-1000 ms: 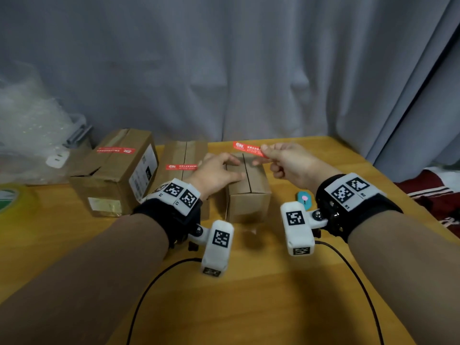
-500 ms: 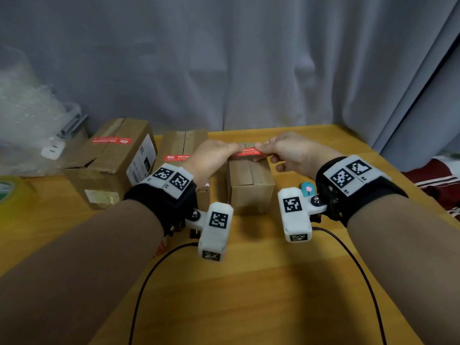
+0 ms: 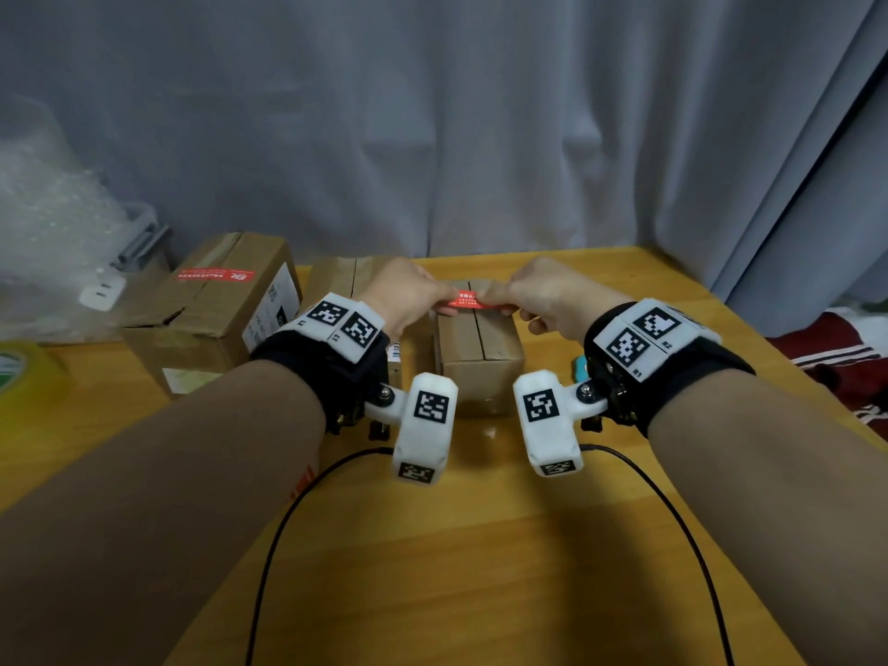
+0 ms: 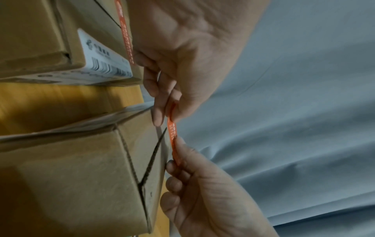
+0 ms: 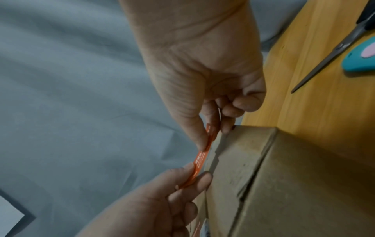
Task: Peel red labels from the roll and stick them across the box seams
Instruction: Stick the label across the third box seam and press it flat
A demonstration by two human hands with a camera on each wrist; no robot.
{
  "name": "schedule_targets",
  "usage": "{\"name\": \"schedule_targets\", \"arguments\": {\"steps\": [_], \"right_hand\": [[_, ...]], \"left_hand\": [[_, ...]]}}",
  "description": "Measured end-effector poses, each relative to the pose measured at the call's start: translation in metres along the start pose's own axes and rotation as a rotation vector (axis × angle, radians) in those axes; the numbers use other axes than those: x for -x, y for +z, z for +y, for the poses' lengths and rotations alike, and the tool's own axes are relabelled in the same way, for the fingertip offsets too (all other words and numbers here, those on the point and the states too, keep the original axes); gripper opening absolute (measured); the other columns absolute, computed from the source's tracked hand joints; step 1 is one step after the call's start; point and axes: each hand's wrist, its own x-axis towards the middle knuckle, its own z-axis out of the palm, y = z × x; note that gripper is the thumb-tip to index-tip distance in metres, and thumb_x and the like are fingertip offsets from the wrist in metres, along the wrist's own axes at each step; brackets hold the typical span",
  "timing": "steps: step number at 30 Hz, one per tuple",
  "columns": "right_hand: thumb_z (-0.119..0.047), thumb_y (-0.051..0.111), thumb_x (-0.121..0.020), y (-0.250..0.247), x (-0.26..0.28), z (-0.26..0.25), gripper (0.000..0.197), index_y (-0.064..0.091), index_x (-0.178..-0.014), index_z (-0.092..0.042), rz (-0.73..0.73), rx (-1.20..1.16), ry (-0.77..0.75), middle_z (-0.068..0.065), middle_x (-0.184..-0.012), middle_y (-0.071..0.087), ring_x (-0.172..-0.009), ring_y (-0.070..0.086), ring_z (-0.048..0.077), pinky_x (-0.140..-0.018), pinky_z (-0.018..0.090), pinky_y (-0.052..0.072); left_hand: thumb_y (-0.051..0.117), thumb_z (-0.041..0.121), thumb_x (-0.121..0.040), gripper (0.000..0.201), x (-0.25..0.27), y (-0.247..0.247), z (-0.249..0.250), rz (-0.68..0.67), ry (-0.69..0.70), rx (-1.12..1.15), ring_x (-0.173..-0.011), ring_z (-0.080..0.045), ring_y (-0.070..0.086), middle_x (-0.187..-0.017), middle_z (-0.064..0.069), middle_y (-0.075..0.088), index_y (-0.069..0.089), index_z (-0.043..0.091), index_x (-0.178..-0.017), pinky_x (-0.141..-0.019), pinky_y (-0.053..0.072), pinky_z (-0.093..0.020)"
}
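Observation:
A red label (image 3: 465, 300) is stretched level between my two hands, over the far part of the small cardboard box (image 3: 478, 348) and across its centre seam. My left hand (image 3: 439, 302) pinches its left end and my right hand (image 3: 487, 300) pinches its right end. In the left wrist view a narrow gap shows between the label (image 4: 172, 133) and the box (image 4: 81, 176). The right wrist view shows the same label (image 5: 199, 158) close over the box top (image 5: 284, 176). Two boxes to the left each carry a red label (image 3: 214, 274) (image 4: 124, 32).
The large box (image 3: 216, 305) and the middle box (image 3: 346, 276) stand left of the small one. Scissors (image 5: 328, 52) and a teal object (image 3: 580, 367) lie to its right. A tape roll (image 3: 19, 377) and bubble wrap (image 3: 48, 223) sit far left. A curtain hangs behind.
My left hand left the box top and took the label's free end. Both hands brought the label down from above the box to just over its seam.

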Motion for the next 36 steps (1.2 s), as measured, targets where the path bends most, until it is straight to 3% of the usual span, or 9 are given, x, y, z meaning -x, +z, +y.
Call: {"name": "schedule_targets", "arguments": {"steps": [4, 9, 13, 14, 19, 26, 31, 33, 36], "right_hand": [[-0.032, 0.07, -0.082, -0.002, 0.001, -0.004, 0.026, 0.058, -0.076, -0.01, -0.009, 0.047, 0.024, 0.002, -0.07, 0.052, -0.056, 0.037, 0.013, -0.049, 0.024, 0.032], [-0.029, 0.069, -0.083, -0.001, 0.004, -0.006, 0.025, 0.055, -0.075, -0.01, -0.026, 0.135, 0.063, 0.002, -0.066, 0.044, -0.054, 0.032, 0.013, -0.047, 0.024, 0.027], [-0.029, 0.068, -0.084, -0.001, 0.002, -0.005, 0.029, 0.052, -0.067, -0.012, -0.036, 0.11, 0.08, 0.001, -0.064, 0.041, -0.054, 0.033, 0.013, -0.048, 0.024, 0.028], [-0.03, 0.068, -0.084, -0.001, 0.002, -0.005, 0.03, 0.052, -0.068, -0.012, -0.035, 0.112, 0.08, 0.001, -0.064, 0.041, -0.055, 0.033, 0.013, -0.048, 0.024, 0.028], [-0.042, 0.069, -0.082, 0.0, 0.005, -0.008, 0.039, 0.049, -0.074, -0.009, 0.01, 0.216, 0.064, 0.003, -0.068, 0.044, -0.057, 0.039, 0.015, -0.048, 0.025, 0.031], [-0.047, 0.065, -0.083, 0.002, 0.004, -0.011, 0.047, 0.051, -0.095, -0.004, 0.041, 0.318, 0.046, 0.006, -0.074, 0.049, -0.065, 0.046, 0.016, -0.067, 0.03, 0.042], [-0.05, 0.065, -0.082, 0.004, 0.004, -0.012, 0.049, 0.045, -0.07, -0.006, 0.064, 0.45, 0.038, 0.005, -0.068, 0.047, -0.071, 0.05, 0.02, -0.066, 0.03, 0.042], [-0.052, 0.069, -0.077, 0.003, 0.0, -0.007, 0.053, 0.045, -0.07, -0.006, 0.078, 0.407, 0.05, 0.006, -0.068, 0.049, -0.07, 0.052, 0.021, -0.064, 0.031, 0.046], [-0.043, 0.073, -0.077, 0.002, -0.004, 0.006, 0.049, 0.047, -0.094, -0.006, 0.005, 0.106, 0.097, 0.008, -0.084, 0.058, -0.078, 0.061, 0.022, -0.071, 0.034, 0.055]], "left_hand": [[0.061, 0.009, -0.089, 0.013, 0.007, 0.0, 0.01, -0.038, 0.004, -0.006, -0.028, 0.015, 0.046, -0.05, 0.002, 0.06, 0.064, -0.001, -0.097, -0.034, 0.033, -0.001], [0.06, 0.008, -0.089, 0.014, 0.01, 0.002, 0.013, -0.047, -0.023, -0.056, -0.025, 0.014, 0.044, -0.022, 0.011, 0.045, 0.059, 0.004, -0.076, -0.032, 0.031, 0.0], [0.059, 0.007, -0.089, 0.012, 0.01, 0.003, 0.014, -0.037, -0.021, -0.082, -0.023, 0.01, 0.044, -0.043, 0.003, 0.057, 0.065, -0.001, -0.096, -0.03, 0.03, -0.003], [0.059, 0.008, -0.089, 0.012, 0.01, 0.004, 0.014, -0.038, -0.026, -0.095, -0.023, 0.008, 0.043, -0.047, 0.003, 0.057, 0.065, -0.001, -0.094, -0.029, 0.029, -0.004], [0.058, 0.013, -0.086, 0.029, 0.006, 0.007, 0.014, -0.025, -0.051, -0.252, -0.015, -0.001, 0.033, -0.017, 0.009, 0.036, 0.053, 0.011, -0.057, -0.022, 0.019, -0.009], [0.059, 0.015, -0.085, 0.029, 0.001, 0.008, 0.011, -0.017, -0.048, -0.264, -0.015, 0.0, 0.033, -0.017, 0.01, 0.035, 0.053, 0.012, -0.057, -0.022, 0.019, -0.008], [0.059, 0.013, -0.084, 0.033, 0.0, 0.009, 0.011, -0.026, -0.041, -0.305, -0.021, -0.004, 0.037, -0.017, 0.01, 0.032, 0.05, 0.013, -0.053, -0.023, 0.02, -0.008], [0.059, 0.013, -0.083, 0.032, -0.002, 0.011, 0.01, -0.03, -0.036, -0.309, -0.035, -0.009, 0.04, -0.021, 0.008, 0.036, 0.049, 0.013, -0.053, -0.027, 0.025, -0.009], [0.059, 0.015, -0.085, 0.02, -0.006, 0.013, 0.007, -0.06, -0.043, -0.309, -0.052, -0.013, 0.038, -0.053, 0.001, 0.045, 0.054, 0.011, -0.066, -0.046, 0.032, -0.02]]}}
